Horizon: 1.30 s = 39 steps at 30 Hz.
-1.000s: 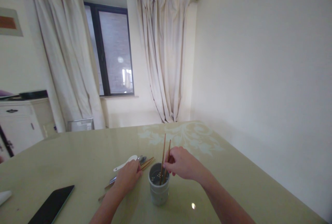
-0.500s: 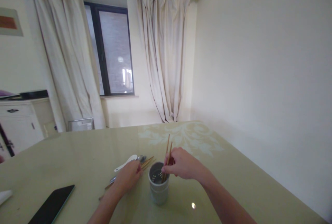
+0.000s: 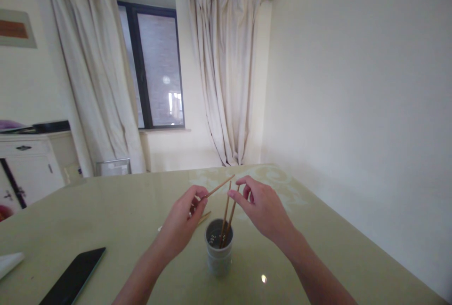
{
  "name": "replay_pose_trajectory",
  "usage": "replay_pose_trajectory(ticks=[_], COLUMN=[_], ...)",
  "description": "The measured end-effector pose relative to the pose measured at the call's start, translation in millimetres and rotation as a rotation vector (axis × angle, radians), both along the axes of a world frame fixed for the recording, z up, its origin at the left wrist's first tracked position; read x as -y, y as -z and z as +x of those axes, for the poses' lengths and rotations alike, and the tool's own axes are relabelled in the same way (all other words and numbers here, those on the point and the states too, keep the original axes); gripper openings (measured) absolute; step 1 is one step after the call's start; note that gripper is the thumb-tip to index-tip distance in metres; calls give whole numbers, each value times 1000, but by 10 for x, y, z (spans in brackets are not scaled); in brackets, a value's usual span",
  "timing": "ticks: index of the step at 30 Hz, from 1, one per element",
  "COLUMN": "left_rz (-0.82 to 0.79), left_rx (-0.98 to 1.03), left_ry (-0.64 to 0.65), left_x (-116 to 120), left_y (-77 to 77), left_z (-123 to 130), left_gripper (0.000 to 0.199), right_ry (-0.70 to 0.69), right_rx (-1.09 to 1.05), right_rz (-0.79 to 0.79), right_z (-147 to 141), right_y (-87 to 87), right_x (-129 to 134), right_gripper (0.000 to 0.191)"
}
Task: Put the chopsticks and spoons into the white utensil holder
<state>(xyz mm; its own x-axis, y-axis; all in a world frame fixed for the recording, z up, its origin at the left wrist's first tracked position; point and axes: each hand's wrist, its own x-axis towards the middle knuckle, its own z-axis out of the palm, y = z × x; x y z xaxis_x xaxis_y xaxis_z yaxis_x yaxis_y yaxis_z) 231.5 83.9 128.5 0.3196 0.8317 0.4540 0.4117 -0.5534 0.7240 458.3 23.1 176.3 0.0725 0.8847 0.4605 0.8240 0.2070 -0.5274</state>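
A grey utensil cup [image 3: 219, 263] with drain holes in its bottom stands upright on the table. Chopsticks [image 3: 225, 215] lean inside it, their tops rising above the rim. My left hand [image 3: 187, 213], left of the cup and above the table, pinches a single chopstick [image 3: 221, 185] that slants up to the right. Near the tops of the standing chopsticks is my right hand [image 3: 259, 204], thumb and forefinger apart, nothing firmly gripped. More chopsticks [image 3: 205, 218] lie on the table, mostly hidden behind my left hand. Only the end of a white spoon [image 3: 160, 228] shows there.
A black tablet or phone [image 3: 74, 274] lies at the table's left front, with a white object [image 3: 10, 262] beyond it at the edge of view. The green table [image 3: 318, 244] meets a wall [image 3: 353, 84] on the right. Behind are curtains [image 3: 226, 69] and a window [image 3: 160, 69].
My left hand has risen from the pile on the table with a chopstick. My right hand has let go of the chopsticks in the cup and moved up to their tops.
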Motion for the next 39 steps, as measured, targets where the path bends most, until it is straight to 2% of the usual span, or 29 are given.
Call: replay_pose_trajectory(ticks=[2,4,7,10,14,17,20,22,24,27,30,34,39], left_rz=[-24,-17,38,45,23,34,-14,-72,-122,-175,-211,-227,-240], left_rx=[58,119,167,168,91,-167,-476,-648,-770,-804,-772,-763,-783], left_ry=[68,111,155,171,121,-41,-200,-265,-277,-240,-215,-202,-186], left_x=[91,159,226,221,20,-208,-381,-452,-501,-559,-608,-649,-659], left_y=[-42,-71,-110,-122,-19,159,388,546,692,865,962,1002,1013], left_z=[57,94,123,126,65,-47,-185,-270,-339,-410,-444,-458,-465], left_gripper=[23,23,19,18,21,14,15,17,16,18,17,14,12], right_ry=[-239,-379,-455,-509,-435,-344,-289,-256,-224,-205,-207,-226,-236], right_rx=[-205,-386,-578,-659,-639,-569,-523,-464,-362,-195,-94,-24,-5], right_rz=[19,8,-6,-33,30,89,119,117,83,-16,-137,-249,-274], right_z=[-56,-111,-167,-177,-119,-45,26,56,61,6,-92,-190,-204], right_y=[-2,19,69,104,104,83,51,31,25,65,167,321,396], right_x=[33,42,13,-28,-53,-49,-25,-3,13,5,-44,-118,-149], right_gripper=[28,24,24,27,29,30,30,29,27,23,22,17,13])
